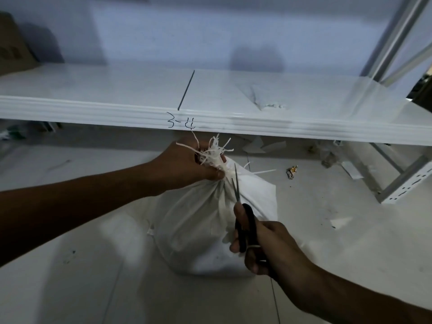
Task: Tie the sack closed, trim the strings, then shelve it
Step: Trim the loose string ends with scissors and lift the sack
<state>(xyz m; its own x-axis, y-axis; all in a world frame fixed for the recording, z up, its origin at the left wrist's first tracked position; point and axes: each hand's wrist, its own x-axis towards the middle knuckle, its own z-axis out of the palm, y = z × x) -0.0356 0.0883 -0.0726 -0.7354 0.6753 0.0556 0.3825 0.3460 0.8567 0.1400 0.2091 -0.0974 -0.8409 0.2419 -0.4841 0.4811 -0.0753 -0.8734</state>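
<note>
**Scissors at the neck of the sack**

My left hand (187, 164) is clenched around the gathered neck of the white sack (210, 230), fingers wrapped tight just under the tuft of frayed white strings (214, 150) that fan out above my fist. More loose ends stick out to the right of the knot, one long strand (264, 171) pointing away towards the floor litter.

My right hand (268, 244) holds a pair of black-handled scissors (244, 223), fingers curled through and around the loops and closed firmly on them. The blades point up and slightly left, their tips (235, 174) just beside the bunched neck, right below my left fist. The blades look nearly together (a thin gap near the tips is all I can make out, and I cannot tell whether any string lies between them).

The sack stands upright on the pale tiled floor (93, 265), full and rounded at the bottom, directly in front of the white metal shelf (117, 90). The shelf's front edge runs across above my hands and carries the handwritten mark "3-4" (181, 122). A cardboard box (14, 47) sits at the shelf's far left end. A small crumpled wrapper (292, 171) and some paper scraps lie on the floor to the right, near the perforated upright of the rack (406, 183).
</note>
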